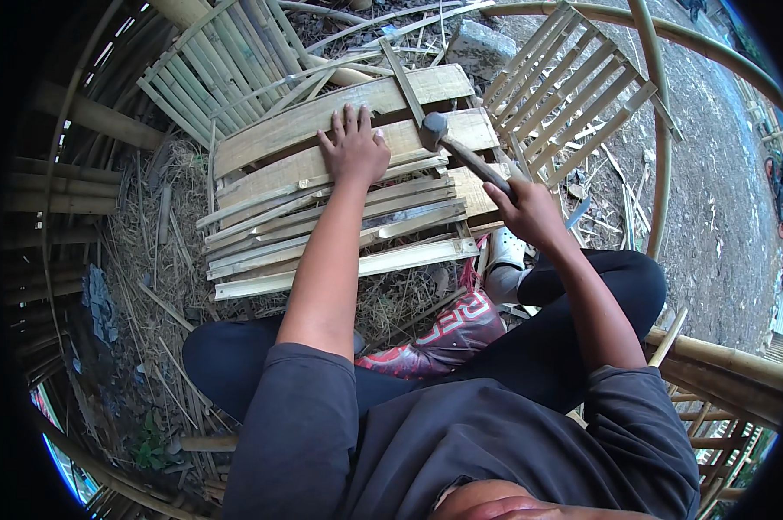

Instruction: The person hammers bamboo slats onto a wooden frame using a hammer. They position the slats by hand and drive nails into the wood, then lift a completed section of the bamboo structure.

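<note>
My left hand lies with fingers spread on the wooden boards, nearest the gap between a wide far plank and a second wide plank. In my right hand is a hammer, gripped by its wooden handle. The dark hammer head is over the right part of the boards, by the near end of a narrow wood strip that crosses the far plank. Whether the head touches the wood I cannot tell. Several thin split strips lie side by side closer to me.
A bamboo slat panel leans at the far left. To the far right stands a slatted frame, near a stone block. A blade shows beside my right forearm. A red printed sack lies between my legs, near a white clog.
</note>
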Motion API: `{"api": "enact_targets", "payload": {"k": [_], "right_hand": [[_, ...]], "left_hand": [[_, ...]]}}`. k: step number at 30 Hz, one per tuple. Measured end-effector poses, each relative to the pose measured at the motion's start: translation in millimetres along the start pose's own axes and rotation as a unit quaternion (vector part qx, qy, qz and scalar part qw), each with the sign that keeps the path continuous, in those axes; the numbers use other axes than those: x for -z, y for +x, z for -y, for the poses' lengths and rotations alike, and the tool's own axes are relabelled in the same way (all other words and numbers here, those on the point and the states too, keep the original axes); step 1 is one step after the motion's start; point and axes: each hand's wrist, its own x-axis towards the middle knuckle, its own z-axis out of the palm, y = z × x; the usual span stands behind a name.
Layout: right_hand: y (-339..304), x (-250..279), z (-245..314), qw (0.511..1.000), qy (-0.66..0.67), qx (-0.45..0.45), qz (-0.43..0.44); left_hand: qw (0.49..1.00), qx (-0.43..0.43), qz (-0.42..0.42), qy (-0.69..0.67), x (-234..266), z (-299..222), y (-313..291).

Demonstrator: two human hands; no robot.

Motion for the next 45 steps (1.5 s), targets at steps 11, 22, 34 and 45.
{"api": "enact_targets", "payload": {"k": [11,22,34,45], "right_hand": [[-18,7,3,0.991,0.032,0.108,-0.072],[-11,-6,7,1.000,-0.021,0.007,-0.015],[0,24,37,0.861,0.395,-0.309,0.080],[-1,32,28,0.709,0.565,-0.363,0.216]], "left_hand": [[1.000,-0.001,0.008,-0.004,-4,3,2],[0.999,-0.001,-0.011,-0.030,-9,5,3],[1.000,-0.007,0.015,-0.016,2,1,-1],[0.999,-0.021,0.037,-0.014,-7,6,-7]]}}
